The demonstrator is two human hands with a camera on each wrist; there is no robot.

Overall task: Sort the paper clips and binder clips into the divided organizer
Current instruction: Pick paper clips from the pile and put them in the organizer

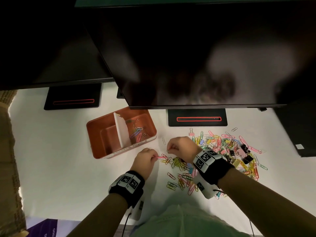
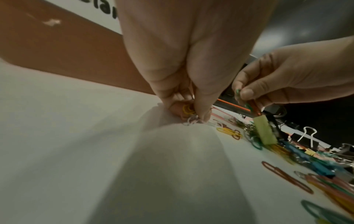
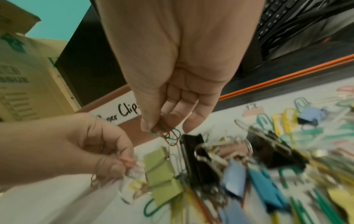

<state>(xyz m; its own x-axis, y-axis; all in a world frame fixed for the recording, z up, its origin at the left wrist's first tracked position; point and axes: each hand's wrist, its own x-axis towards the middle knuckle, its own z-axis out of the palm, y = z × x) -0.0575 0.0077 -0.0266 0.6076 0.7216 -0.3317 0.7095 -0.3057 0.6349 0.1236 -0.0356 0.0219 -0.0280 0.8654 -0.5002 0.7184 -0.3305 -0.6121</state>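
Barely begun: orange organizer [image 1: 95, 132] holds a few paper clips [image 1: 136, 132] in its right compartment. Left hand [image 1: 145, 159] pinches pink clip; right hand [image 1: 181, 146] pinches green and red clips. Mixed pile [image 1: 227, 151] remains on desk.

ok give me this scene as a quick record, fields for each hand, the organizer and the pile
left hand: pinches a pink paper clip at the pile's left edge
right hand: pinches green and red paper clips
organizer: orange, white divider; right compartment holds a few paper clips, left looks empty
pile: mixed paper clips and binder clips on the white table, right of the organizer
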